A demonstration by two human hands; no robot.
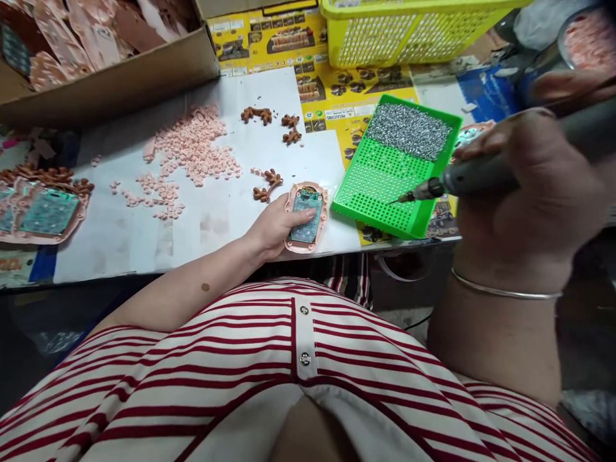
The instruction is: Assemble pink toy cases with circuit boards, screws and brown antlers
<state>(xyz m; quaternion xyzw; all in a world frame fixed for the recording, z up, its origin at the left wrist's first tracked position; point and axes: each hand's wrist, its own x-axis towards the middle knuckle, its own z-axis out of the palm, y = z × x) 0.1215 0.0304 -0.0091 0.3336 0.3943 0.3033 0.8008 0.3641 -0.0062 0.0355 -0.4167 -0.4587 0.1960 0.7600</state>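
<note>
My left hand [274, 224] grips a small pink plastic housing [308, 246] at the table's front edge, thumb across the green circuit board [304, 224] inside it. My right hand [527, 186] is wrapped round a grey electric screwdriver [486, 176], raised at the right. Its thin bit points left, over the green perforated tray [349, 202]. A heap of small silver screws [409, 130] fills the tray's far end. Brown antler-shaped parts [269, 186] lie just beyond my left hand.
Small pink rings [199, 144] are heaped on the white paper, left of centre. A cardboard box [110, 90] of pink parts stands at the back left, a yellow basket [385, 38] at the back. Pink housings with boards [48, 215] lie far left.
</note>
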